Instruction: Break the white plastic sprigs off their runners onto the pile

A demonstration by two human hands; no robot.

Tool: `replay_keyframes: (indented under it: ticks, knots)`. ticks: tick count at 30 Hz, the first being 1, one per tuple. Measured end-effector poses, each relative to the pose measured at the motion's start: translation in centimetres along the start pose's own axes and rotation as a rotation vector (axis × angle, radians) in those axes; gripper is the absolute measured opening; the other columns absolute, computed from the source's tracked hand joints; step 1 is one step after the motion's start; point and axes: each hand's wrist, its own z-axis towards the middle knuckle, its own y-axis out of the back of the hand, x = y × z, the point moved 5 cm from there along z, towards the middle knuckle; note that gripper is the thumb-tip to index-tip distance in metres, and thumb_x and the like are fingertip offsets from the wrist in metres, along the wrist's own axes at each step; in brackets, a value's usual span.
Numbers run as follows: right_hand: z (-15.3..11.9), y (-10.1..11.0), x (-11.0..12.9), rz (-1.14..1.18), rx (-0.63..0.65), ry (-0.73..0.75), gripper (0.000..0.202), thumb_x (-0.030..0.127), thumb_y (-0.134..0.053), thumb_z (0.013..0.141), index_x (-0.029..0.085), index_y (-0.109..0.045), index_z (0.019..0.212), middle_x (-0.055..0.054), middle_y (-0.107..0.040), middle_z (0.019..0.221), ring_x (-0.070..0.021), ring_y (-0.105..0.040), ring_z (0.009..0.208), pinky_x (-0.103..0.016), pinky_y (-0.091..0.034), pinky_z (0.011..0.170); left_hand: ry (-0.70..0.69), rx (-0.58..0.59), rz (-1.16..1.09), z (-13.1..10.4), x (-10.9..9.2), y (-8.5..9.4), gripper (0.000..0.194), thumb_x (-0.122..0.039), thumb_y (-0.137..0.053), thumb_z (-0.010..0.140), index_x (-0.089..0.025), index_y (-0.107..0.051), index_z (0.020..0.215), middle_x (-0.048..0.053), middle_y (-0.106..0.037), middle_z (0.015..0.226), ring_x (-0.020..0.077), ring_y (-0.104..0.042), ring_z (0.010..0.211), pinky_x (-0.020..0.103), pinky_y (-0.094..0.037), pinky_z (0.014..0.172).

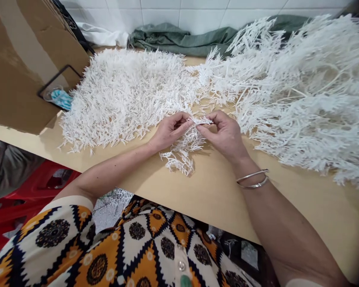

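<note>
Over the table's middle, my left hand point(171, 129) and my right hand point(223, 131) pinch a small white feathery sprig point(200, 120) between thumbs and fingertips. It looks like an artificial plant piece with thin, needle-like leaves. Below my fingers, a loose white branch point(179, 157) reaches down to the tabletop; whether it joins the pinched sprig I cannot tell. Behind my left hand spreads a low heap of short white sprigs point(131, 87). To the right of my right hand rises a taller pile of longer white branches point(305, 91), with pale stems showing.
A cardboard box point(20, 59) stands at the left, beside a black wire frame point(60, 77) and a blue-striped item point(61, 99). Green cloth point(179, 39) lies along the tiled wall point(202, 18). A red plastic stool point(32, 187) is below the wooden table's point(215, 187) left edge.
</note>
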Motion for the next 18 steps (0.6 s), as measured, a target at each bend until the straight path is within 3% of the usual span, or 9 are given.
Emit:
replay_keyframes:
  ticks: [3, 7, 13, 18]
  knots:
    - [-0.1, 0.3, 1.0, -0.091, -0.014, 0.063, 0.011, 0.028, -0.07, 0.089, 0.025, -0.061, 0.083, 0.001, -0.062, 0.079, -0.0171, -0.058, 0.077, -0.035, -0.05, 0.079, 0.037, 0.025, -0.046, 0.0, -0.2, -0.1, 0.035, -0.054, -0.067, 0.098, -0.02, -0.065, 0.096, -0.004, -0.05, 0.07, 0.0078, -0.042, 0.062, 0.023, -0.034, 0.058]
    - [-0.5, 0.2, 1.8, -0.065, 0.019, 0.085, 0.006, 0.028, -0.069, 0.091, 0.025, -0.064, 0.093, 0.0, -0.067, 0.088, -0.0183, -0.062, 0.084, -0.037, -0.052, 0.083, 0.029, 0.017, -0.013, -0.1, -0.5, 0.1, 0.035, -0.053, -0.07, 0.096, -0.019, -0.067, 0.096, -0.002, -0.06, 0.08, 0.009, -0.051, 0.071, 0.023, -0.041, 0.066]
    - [-1.1, -0.1, 1.5, -0.067, -0.075, 0.07, 0.006, 0.033, -0.067, 0.096, 0.027, -0.065, 0.094, -0.001, -0.069, 0.091, -0.0199, -0.064, 0.087, -0.04, -0.054, 0.088, 0.029, -0.029, 0.119, -0.1, -0.4, 0.1, 0.03, -0.047, -0.072, 0.095, -0.019, -0.07, 0.104, -0.001, -0.067, 0.085, 0.0085, -0.052, 0.068, 0.024, -0.042, 0.066]
    - [-1.3, 0.7, 0.9, -0.057, -0.198, 0.046, 0.05, 0.033, -0.076, 0.09, 0.031, -0.059, 0.137, -0.008, -0.069, 0.126, -0.0228, -0.069, 0.1, -0.045, -0.057, 0.094, -0.014, 0.016, 0.255, -0.2, -1.0, -0.2, 0.024, -0.041, -0.071, 0.097, -0.018, -0.072, 0.104, 0.003, -0.072, 0.091, 0.0097, -0.059, 0.075, 0.024, -0.045, 0.071]
